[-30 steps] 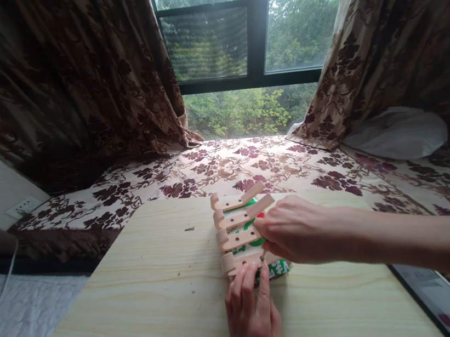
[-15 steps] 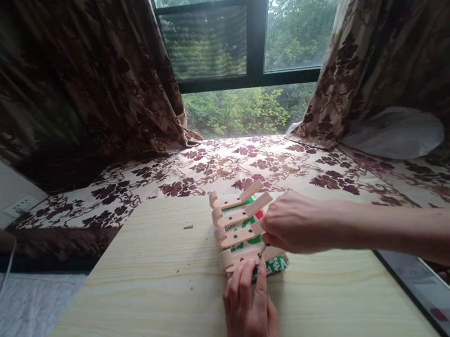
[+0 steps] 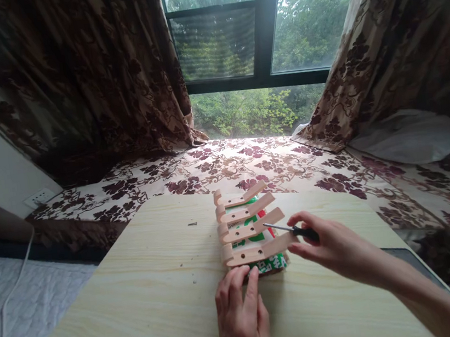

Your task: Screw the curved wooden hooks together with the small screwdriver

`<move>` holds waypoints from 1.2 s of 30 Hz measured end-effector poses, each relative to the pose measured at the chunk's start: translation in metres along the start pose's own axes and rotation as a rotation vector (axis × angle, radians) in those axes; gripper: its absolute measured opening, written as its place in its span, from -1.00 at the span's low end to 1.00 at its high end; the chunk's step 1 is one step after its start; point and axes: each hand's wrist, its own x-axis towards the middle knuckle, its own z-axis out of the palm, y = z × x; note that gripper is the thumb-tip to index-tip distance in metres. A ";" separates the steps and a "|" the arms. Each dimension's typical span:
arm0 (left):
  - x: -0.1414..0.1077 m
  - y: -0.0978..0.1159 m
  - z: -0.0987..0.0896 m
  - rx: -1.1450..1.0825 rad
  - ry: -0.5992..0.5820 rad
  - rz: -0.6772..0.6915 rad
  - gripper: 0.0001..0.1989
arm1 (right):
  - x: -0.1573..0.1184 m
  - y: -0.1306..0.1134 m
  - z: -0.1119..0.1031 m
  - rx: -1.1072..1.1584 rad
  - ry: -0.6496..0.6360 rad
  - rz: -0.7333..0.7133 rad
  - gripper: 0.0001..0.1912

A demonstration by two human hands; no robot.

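Right hand (image 3: 328, 246) has the black-handled screwdriver (image 3: 293, 230), handle pinched between thumb and fingers, hand only partly closed. Shaft points left, tip over the second wooden piece from the near side; can't tell if it touches. Left hand (image 3: 242, 318) is palm down, fingers half curled, fingertips at the near edge of the green, white and red package (image 3: 273, 264); can't tell if they grip it or just rest there. Package lies at the far-middle part of the worktop (image 3: 141, 290), four wooden pieces (image 3: 253, 254) in a row across its top. Each has a rounded left end and a right arm angled up; nearest one shows two dark spots, screws or holes, can't tell which. Left of the package: a small screw-like part (image 3: 192, 224) and two tiny dark bits (image 3: 194, 282), all well apart from the hands. Flat dark panel (image 3: 411, 260) sits at the worktop's right edge, partly behind the right forearm. Beyond the worktop: floral cloth (image 3: 224, 160), then a window (image 3: 263, 36) between patterned curtains (image 3: 133, 70).
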 end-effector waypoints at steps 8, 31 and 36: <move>0.004 -0.005 0.001 -0.038 0.049 -0.006 -0.57 | -0.001 0.004 0.032 0.478 0.081 0.010 -0.74; 0.013 -0.033 -0.006 -0.518 0.006 -0.759 -0.45 | -0.011 0.010 0.057 0.563 -0.020 0.016 -0.67; 0.030 -0.034 -0.016 -0.630 -0.137 -0.755 -0.51 | -0.010 0.011 0.077 0.605 -0.033 0.001 -0.77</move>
